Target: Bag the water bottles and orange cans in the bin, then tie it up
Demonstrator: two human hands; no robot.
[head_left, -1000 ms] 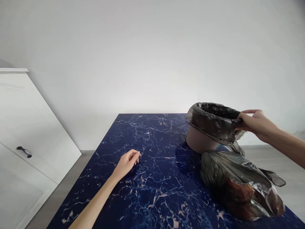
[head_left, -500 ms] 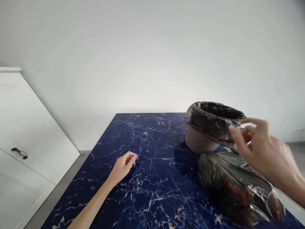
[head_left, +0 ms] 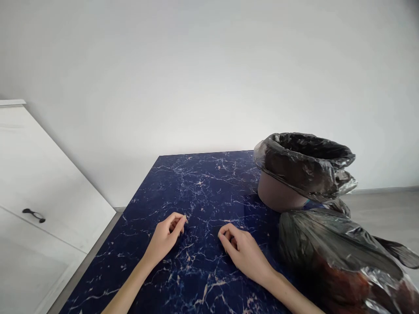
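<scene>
Both left hand (head_left: 164, 235) and right hand (head_left: 245, 253), half-curled, empty, seem between steps; gripping the bag-lined bin (head_left: 280, 192) needs reaching right.

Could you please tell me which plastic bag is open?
The rear bag, lining the bin: it gapes at the top, while the front bag shows no opening.

Bin (head_left: 279, 192): mauve-grey, round-walled, upright at the table's (head_left: 203, 192) far right. Liner (head_left: 291, 170): thin, dark, see-through plastic, creased, folded over the bin's rim and hanging loosely outside; mouth open, interior dark. Filled bag (head_left: 321, 237): similar dark film, bulging, lying just in front of the bin, reddish-brown contents showing through, one loose flap pointing right. Whether bag touches bin, I cannot tell.
</scene>
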